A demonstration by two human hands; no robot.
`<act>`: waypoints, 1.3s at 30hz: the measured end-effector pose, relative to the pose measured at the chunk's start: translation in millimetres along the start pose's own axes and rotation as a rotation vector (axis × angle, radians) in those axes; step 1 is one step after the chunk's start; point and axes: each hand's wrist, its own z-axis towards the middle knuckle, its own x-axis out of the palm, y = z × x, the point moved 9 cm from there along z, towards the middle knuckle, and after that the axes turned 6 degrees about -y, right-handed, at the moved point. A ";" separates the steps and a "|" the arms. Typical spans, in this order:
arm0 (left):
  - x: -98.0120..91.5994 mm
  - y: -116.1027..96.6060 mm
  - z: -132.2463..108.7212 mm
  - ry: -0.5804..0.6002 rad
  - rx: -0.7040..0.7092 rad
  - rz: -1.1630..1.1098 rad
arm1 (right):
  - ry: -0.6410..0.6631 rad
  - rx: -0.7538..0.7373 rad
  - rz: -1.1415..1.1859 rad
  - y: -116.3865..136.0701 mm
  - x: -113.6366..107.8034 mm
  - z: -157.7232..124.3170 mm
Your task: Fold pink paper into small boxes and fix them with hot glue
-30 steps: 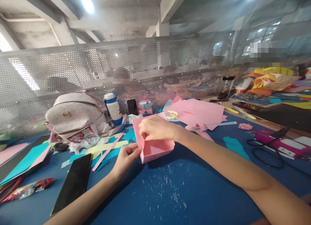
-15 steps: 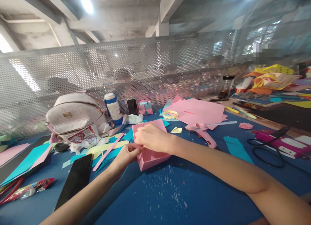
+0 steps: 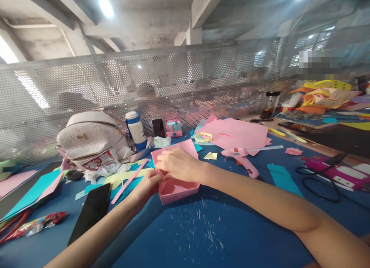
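Note:
A half-folded pink paper box [image 3: 178, 191] sits on the blue table [image 3: 202, 229] in front of me, its back flap standing up. My left hand [image 3: 148, 185] pinches the box's left wall from outside. My right hand [image 3: 177, 164] lies across the top of the box, fingers curled and pressing the left corner fold. Both hands are closed on the paper.
A black phone [image 3: 91, 212] lies left of the box. Behind it stand a white backpack [image 3: 89, 135], a bottle [image 3: 135, 130] and paper strips. A pink glue gun [image 3: 243, 157] and pink sheets [image 3: 234, 131] lie to the right; scissors [image 3: 318, 181] sit farther right. A mesh screen [image 3: 86, 83] borders the table.
The box and both hands have shifted slightly left and nearer to me. The right hand has slid down over the left corner, and the glue gun is now uncovered.

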 end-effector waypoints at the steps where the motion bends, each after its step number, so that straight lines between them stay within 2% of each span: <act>1: 1.6 0.8 0.2 0.015 -0.025 -0.029 | 0.003 0.004 0.000 0.1 0.4 0.2; 7: 8.0 2.0 1.9 0.065 -0.108 -0.227 | -0.037 -0.025 -0.014 -0.1 -4.4 -1.1; 11: 9.2 1.2 -0.3 0.073 -0.129 -0.291 | -0.001 -0.006 0.111 -7.4 0.1 -0.5; 17: 8.8 -2.2 -4.8 0.039 -0.184 -0.396 | -0.049 0.027 0.208 -16.3 -1.4 2.3; 24: 23.3 -20.0 -13.5 0.179 -0.128 -0.451 | -0.102 0.112 0.225 -32.2 -5.4 3.3; 31: 26.2 -45.6 -15.6 0.319 0.077 -0.485 | -0.191 0.152 0.246 -44.6 -22.6 1.9; 33: 21.8 -47.4 -14.2 0.295 0.119 -0.441 | -0.234 0.174 0.259 -48.2 -28.2 1.3; 39: -6.1 -34.1 -5.5 0.054 0.156 -0.214 | -0.312 0.199 0.281 -50.1 -34.2 0.1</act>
